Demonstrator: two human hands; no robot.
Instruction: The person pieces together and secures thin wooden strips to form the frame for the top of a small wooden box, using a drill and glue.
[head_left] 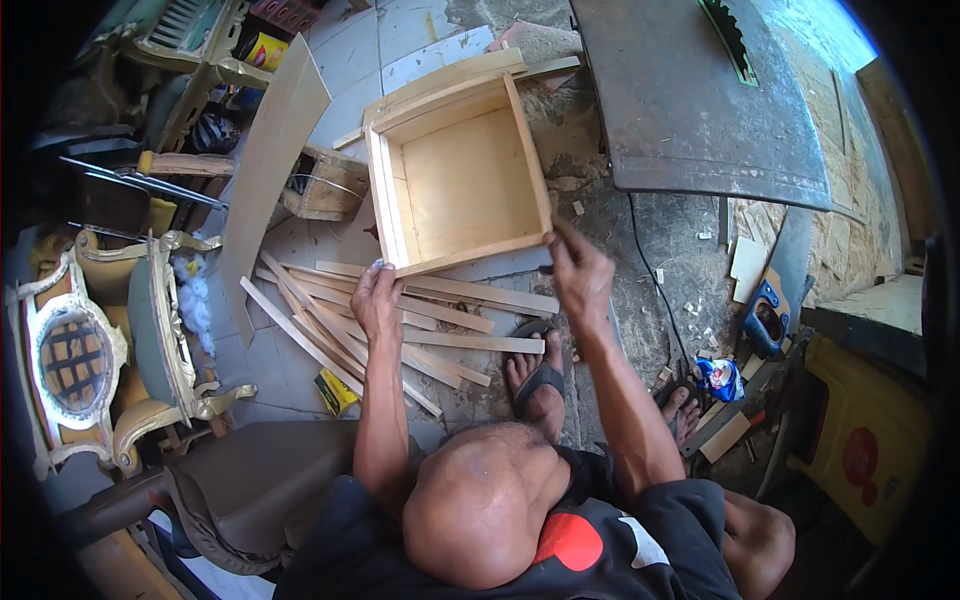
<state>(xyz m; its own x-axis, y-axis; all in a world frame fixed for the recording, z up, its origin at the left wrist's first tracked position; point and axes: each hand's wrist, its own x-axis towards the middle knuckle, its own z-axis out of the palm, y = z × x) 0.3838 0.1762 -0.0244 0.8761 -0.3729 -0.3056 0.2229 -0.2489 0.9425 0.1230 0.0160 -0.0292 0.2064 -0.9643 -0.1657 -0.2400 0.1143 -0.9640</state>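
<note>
A shallow, square wooden box (470, 175), like a drawer, is tilted with its open side facing me. Its pale bottom panel and four side boards show. My left hand (378, 303) pinches the near left corner between thumb and fingers. At the near right corner, my right hand (582, 278) is closed on the frame, slightly blurred. Behind the far side of the box lies a flat wooden board (445, 85). Below the box, several thin wooden strips (450, 342) lie in a loose pile on the floor, partly under my left forearm.
A dark metal-topped table (700, 120) with a toothed saw blade (727, 40) stands at far right. A blue-handled handsaw (768, 312) and a blue-white packet (720, 379) are near my foot. Ornate chair frames (150, 340) and a leaning thin panel (275, 170) stand left. A black cable (645, 260) crosses the floor.
</note>
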